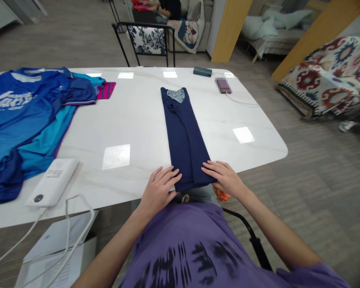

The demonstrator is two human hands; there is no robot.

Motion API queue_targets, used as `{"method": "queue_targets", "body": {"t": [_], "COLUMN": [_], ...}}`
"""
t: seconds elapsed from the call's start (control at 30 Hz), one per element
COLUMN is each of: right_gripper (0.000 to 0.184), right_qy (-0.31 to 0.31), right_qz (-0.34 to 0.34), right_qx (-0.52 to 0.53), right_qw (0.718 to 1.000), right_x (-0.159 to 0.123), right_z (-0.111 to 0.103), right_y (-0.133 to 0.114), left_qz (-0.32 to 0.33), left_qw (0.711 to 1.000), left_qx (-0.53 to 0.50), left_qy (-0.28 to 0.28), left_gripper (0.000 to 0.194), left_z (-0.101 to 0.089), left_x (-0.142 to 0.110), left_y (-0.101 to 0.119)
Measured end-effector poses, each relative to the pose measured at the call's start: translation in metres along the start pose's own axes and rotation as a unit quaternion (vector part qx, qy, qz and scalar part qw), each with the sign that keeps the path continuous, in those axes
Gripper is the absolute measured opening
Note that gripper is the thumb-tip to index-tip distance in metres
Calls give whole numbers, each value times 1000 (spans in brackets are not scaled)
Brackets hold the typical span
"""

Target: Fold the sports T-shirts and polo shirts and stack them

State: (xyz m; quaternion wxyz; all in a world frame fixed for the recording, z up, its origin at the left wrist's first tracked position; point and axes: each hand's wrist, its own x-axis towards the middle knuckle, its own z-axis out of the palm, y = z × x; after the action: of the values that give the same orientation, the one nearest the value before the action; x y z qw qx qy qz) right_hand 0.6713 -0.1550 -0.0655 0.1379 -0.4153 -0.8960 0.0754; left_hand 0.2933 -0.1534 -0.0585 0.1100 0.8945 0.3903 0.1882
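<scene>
A dark navy garment (pixel 183 140), folded into a long narrow strip, lies on the white table (pixel 138 120) straight in front of me. Its near end reaches the table's front edge, and a grey patterned patch (pixel 177 95) shows at the far end. My left hand (pixel 160 186) rests on the near left corner of the cloth, fingers stretched out. On the near right corner lies my right hand (pixel 223 176), its fingers also extended flat and the thumb hidden. Neither hand grips the cloth.
Blue shirts (pixel 33 108) are piled at the left, beside a white power bank (pixel 52 182) with cables. A dark case (pixel 202 71) and a blurred phone-like thing (pixel 223 85) lie at the far right. A chair (pixel 148 40) stands behind the table; a person (pixel 168 10) sits beyond.
</scene>
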Motion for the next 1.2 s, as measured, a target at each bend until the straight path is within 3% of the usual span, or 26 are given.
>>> {"method": "queue_targets", "body": {"t": [0.13,0.23,0.33,0.43,0.5,0.57,0.63,0.67,0.73,0.8,0.9,1.0,1.13,1.2], "right_gripper": [76,59,44,36,34,27,18,19,29,38,50,68,74,74], "right_qy": [21,12,-19,-19,12,64,118,138,160,155,148,123,42,20], "right_qz": [-10,-34,-59,-61,-41,-1,47,65,89,106,148,178,153,155], "right_qx": [8,68,170,250,267,259,249,250,261,266,209,97,32,40], "right_qw": [1000,997,984,966,963,964,960,956,948,946,955,971,987,987], "right_x": [-13,-22,-27,-20,-2,29,73,99,156,212,274,296,279,269], "right_z": [-2,-21,-54,-96,-124,-146,-158,-160,-152,-131,-86,-40,4,18], "right_y": [-16,-34,-56,-73,-75,-66,-43,-26,18,67,129,154,141,133], "left_qz": [24,50,69,67,43,-4,-64,-91,-131,-160,-247,-256,-144,-124], "left_qw": [998,992,980,965,963,964,959,955,945,942,949,962,989,992], "left_qx": [-39,-94,-178,-247,-254,-232,-203,-196,-196,-196,-128,-23,9,-10], "left_qy": [52,72,62,51,75,130,186,205,228,220,146,98,44,17], "left_gripper": [40,35,27,22,20,14,9,17,36,46,47,62,70,72], "left_z": [3,-7,-37,-85,-118,-143,-155,-156,-148,-130,-94,-58,-17,0], "left_x": [-18,-32,-41,-37,-21,9,53,78,132,183,237,250,233,224], "left_y": [10,24,44,62,66,57,30,11,-36,-86,-141,-153,-135,-131]}}
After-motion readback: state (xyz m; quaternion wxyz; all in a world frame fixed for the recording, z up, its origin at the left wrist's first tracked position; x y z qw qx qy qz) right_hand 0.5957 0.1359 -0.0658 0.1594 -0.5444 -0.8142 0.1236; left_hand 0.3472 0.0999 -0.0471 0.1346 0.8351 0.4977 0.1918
